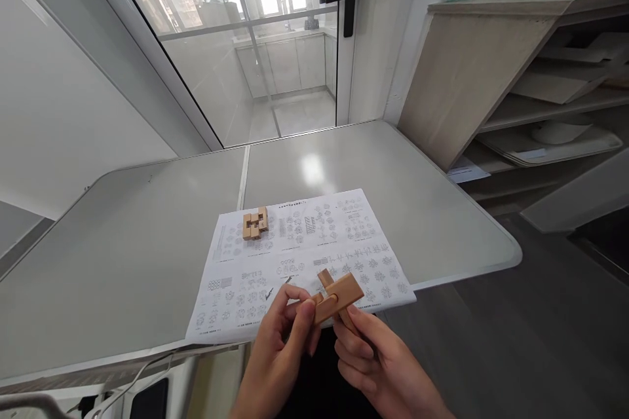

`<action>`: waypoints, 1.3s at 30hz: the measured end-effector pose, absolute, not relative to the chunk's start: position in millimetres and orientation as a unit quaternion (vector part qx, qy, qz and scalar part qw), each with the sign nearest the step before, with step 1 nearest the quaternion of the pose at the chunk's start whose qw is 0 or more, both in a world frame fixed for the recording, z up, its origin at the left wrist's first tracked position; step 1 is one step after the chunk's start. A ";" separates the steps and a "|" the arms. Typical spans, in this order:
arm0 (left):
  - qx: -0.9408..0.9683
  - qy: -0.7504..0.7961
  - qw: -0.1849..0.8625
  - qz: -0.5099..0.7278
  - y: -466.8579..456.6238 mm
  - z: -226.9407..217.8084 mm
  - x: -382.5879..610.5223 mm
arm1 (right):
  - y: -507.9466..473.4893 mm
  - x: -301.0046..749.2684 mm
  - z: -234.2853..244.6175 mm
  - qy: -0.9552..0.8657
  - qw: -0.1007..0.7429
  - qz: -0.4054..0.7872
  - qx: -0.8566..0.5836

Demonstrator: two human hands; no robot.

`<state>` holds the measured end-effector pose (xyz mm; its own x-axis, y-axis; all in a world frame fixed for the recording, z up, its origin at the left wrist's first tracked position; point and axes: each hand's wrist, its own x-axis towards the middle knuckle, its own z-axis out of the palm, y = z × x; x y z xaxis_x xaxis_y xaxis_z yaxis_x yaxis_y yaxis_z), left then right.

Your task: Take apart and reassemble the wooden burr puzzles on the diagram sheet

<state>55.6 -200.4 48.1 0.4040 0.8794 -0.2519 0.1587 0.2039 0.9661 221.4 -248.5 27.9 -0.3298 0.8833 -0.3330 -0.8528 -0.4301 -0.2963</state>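
Note:
Between my two hands is a wooden puzzle (346,289) of interlocking pieces, held just above the near edge of a printed sheet. My left hand (287,327) pinches its left end between thumb and fingers. My right hand (366,347) grips a bar that sticks out of its lower side. A short piece points up from its far side. Parts of the puzzle are covered by my fingers. The instruction sheet (304,245), full of small line drawings, lies flat on the table. Toward its far left sits a small cluster of notched wooden pieces (255,223).
The grey table (393,196) reaches back to a glass door (289,72) with a black handle (350,0). A wooden shelf unit (476,65) with plastic bottles on top stands at the right. Below the table's near left edge are a cable and a dark phone-like object (150,398).

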 end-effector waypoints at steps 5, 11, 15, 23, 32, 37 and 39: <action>0.561 0.468 0.619 0.290 -201.5 44.6 54.7 | -249.9 220.9 31.9 -0.086 0.507 0.826 -0.231; 0.544 0.456 0.639 0.295 -203.0 41.0 48.5 | -253.2 225.8 33.2 -0.136 0.458 0.852 -0.213; 0.557 0.433 0.651 0.281 -203.4 41.3 45.9 | -253.3 230.5 26.7 -0.154 0.422 0.877 -0.171; 0.570 0.424 0.646 0.279 -202.4 45.3 48.3 | -252.4 230.2 22.9 -0.165 0.423 0.879 -0.143; 0.610 0.437 0.617 0.237 -203.7 46.1 41.0 | -255.8 225.5 31.9 -0.130 0.445 0.861 -0.207; 0.601 0.442 0.624 0.232 -206.5 44.5 40.3 | -260.2 222.7 26.3 -0.109 0.449 0.856 -0.234; 0.587 0.446 0.632 0.238 -207.3 43.1 40.4 | -260.3 221.6 26.6 -0.099 0.453 0.850 -0.251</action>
